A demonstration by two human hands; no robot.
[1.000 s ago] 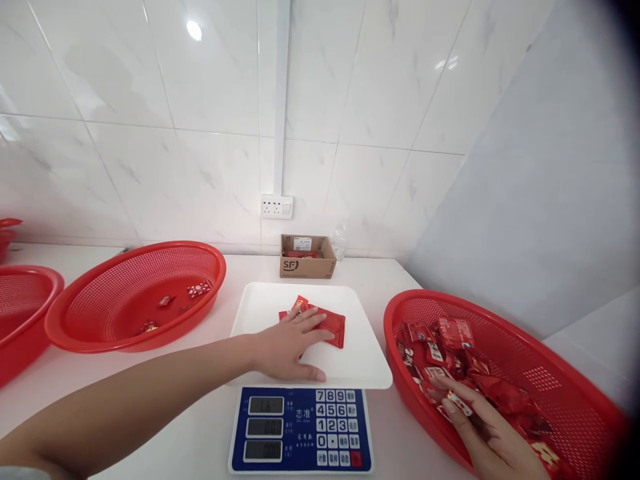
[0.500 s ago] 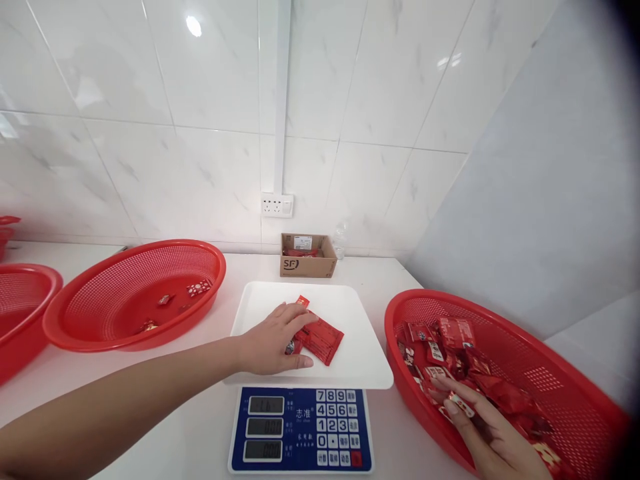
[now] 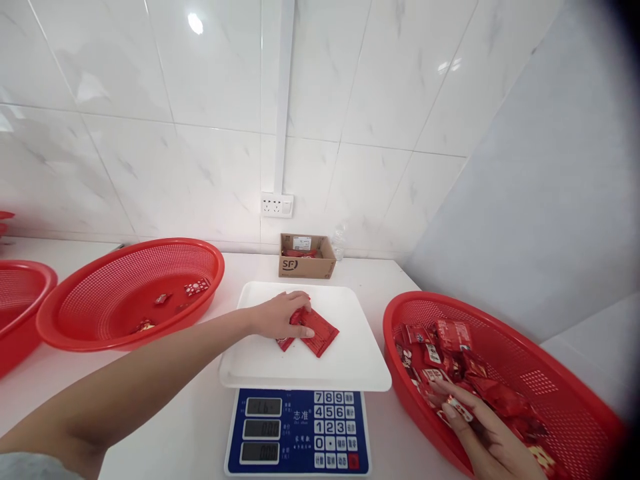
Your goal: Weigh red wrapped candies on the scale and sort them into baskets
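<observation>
Left hand [image 3: 280, 317]: curled palm down over a flat, rectangular red film packet [image 3: 323, 333] and a printed red film packet [image 3: 285, 344], thumb on the former; whether it gripped or merely rested, could not be told.
Flat packet, lie: on a white, round-cornered plastic tray [image 3: 350, 370]; long axis slanted from far left to near right, exposed short edge facing the near right corner.
Printed packet, lie: same tray, partly hidden by the hand; axis unclear.
Right hand [image 3: 487, 427]: pinched a small, narrow white-and-red wrapped packet [image 3: 460, 408] between thumb and fingers; its long axis ran far left to near right.
Right basket: red, oval, perforated plastic basket [image 3: 545, 380], holding red packets.
Scale panel: blue, rectangular, white-keyed scale panel [image 3: 300, 433], before the tray.
</observation>
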